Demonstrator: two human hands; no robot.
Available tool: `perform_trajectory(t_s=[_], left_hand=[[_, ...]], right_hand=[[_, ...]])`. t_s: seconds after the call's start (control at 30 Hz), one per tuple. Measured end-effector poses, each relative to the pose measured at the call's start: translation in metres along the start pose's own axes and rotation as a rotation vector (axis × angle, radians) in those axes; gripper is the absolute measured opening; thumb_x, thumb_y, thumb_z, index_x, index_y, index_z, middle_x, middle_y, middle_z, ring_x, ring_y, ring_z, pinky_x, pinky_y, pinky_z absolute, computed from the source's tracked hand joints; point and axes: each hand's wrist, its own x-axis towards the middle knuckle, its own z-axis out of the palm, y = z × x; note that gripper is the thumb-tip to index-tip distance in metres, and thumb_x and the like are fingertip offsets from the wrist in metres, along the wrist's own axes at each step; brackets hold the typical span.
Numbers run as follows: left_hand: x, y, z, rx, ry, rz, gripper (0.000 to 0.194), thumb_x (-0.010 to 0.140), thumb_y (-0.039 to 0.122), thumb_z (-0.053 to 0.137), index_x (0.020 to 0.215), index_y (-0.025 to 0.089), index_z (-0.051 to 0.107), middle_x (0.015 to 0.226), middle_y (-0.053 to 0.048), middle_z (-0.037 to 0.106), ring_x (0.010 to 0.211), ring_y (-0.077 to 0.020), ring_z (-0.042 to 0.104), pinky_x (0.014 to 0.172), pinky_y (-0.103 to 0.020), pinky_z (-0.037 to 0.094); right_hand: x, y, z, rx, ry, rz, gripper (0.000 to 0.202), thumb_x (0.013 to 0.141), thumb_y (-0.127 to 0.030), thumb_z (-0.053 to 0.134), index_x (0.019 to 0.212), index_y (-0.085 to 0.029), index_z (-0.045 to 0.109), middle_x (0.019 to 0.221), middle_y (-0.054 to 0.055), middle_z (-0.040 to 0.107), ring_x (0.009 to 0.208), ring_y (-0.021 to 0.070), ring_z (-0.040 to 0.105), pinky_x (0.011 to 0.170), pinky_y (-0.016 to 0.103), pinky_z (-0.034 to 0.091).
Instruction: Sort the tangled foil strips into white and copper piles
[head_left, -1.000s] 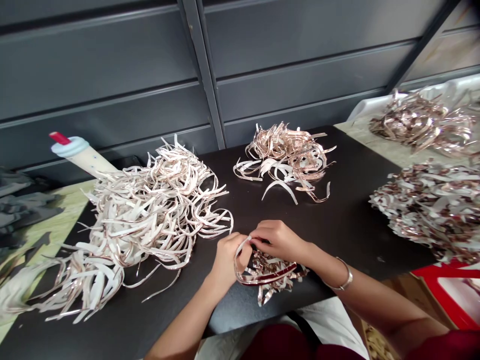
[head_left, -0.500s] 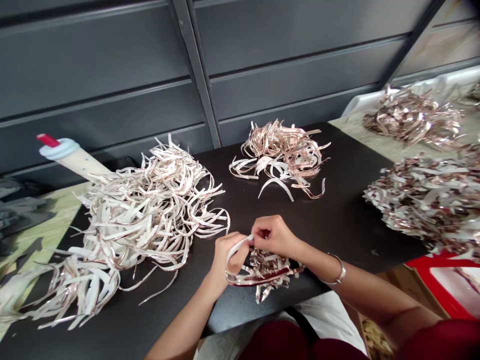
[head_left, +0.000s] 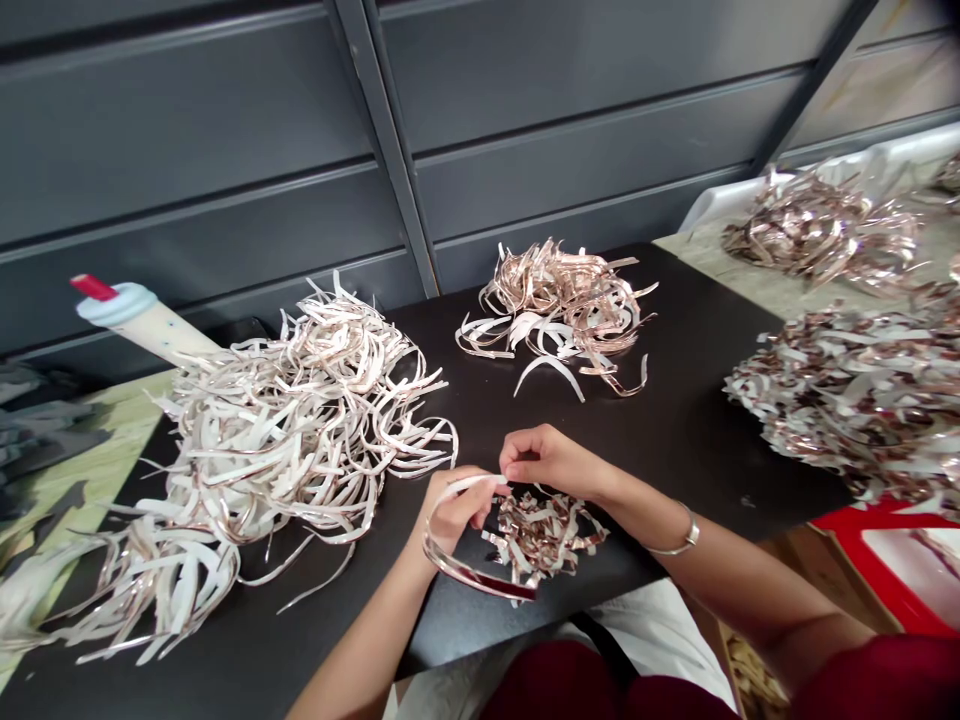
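Note:
A curved strip (head_left: 480, 580), white on one face and shiny rose-brown on the other, loops down from my left hand (head_left: 450, 512). My left thumb and fingers pinch it close to its end. My right hand (head_left: 551, 460) is closed at the tip of that same end, its fingers curled together beside the left fingertips. Below both hands lies a small heap of short crinkled foil pieces (head_left: 546, 535). To the left spreads a large tangled pile of white and rose strips (head_left: 292, 430).
Behind my hands sits a smaller pile of rose-gold strips (head_left: 562, 290) on the black table mat (head_left: 690, 400). A pale tumbler (head_left: 157, 325) leans at the back left. Heaped foil pieces (head_left: 862, 400) and a red container (head_left: 892, 565) are at the right. Grey panels (head_left: 600, 170) rise behind.
The strip's loop has swung left and down, away from the short pieces, which now show more. My right fingers have shifted slightly up. The view has moved slightly.

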Motion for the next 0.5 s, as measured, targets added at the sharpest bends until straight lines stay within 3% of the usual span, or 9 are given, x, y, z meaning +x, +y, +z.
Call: perform_trajectory(t_s=[0.07,0.17,0.37,0.5], left_hand=[[0.002,-0.003,0.002,-0.178,-0.012,-0.107,0.035,0.074,0.045,0.062,0.063,0.012,0.065,0.042,0.003,0.045,0.036,-0.0056,0.034,0.040,-0.021,0.023],[0.003,-0.010,0.005,-0.260,0.008,-0.133,0.038,0.069,0.049,0.067,0.060,0.012,0.060,0.039,0.006,0.040,0.034,-0.0037,0.027,0.039,-0.020,0.017],[0.002,-0.006,0.001,-0.054,0.014,0.011,0.042,0.074,0.050,0.062,0.056,0.015,0.052,0.045,0.005,0.045,0.044,-0.0063,0.038,0.046,-0.019,0.029],[0.001,0.000,-0.005,0.157,-0.044,0.044,0.032,0.076,0.039,0.062,0.056,0.015,0.054,0.046,0.004,0.049,0.044,-0.0073,0.042,0.047,-0.020,0.030]], right_hand=[[0.000,0.002,0.000,0.156,-0.055,0.037,0.020,0.071,-0.030,0.069,0.066,-0.012,0.062,0.061,-0.002,0.056,0.055,0.0083,0.045,0.053,0.021,0.034],[0.000,0.004,0.003,0.264,-0.084,0.036,0.026,0.069,-0.036,0.073,0.065,-0.012,0.063,0.062,0.000,0.058,0.056,0.0090,0.048,0.054,0.021,0.036],[0.000,0.003,0.010,0.145,-0.012,-0.004,0.026,0.071,-0.036,0.072,0.065,-0.013,0.064,0.065,-0.001,0.056,0.060,0.0090,0.048,0.058,0.022,0.037],[0.000,0.009,0.009,0.241,-0.073,0.065,0.026,0.071,-0.036,0.073,0.066,-0.012,0.063,0.059,-0.004,0.052,0.053,0.0064,0.041,0.051,0.020,0.031]])
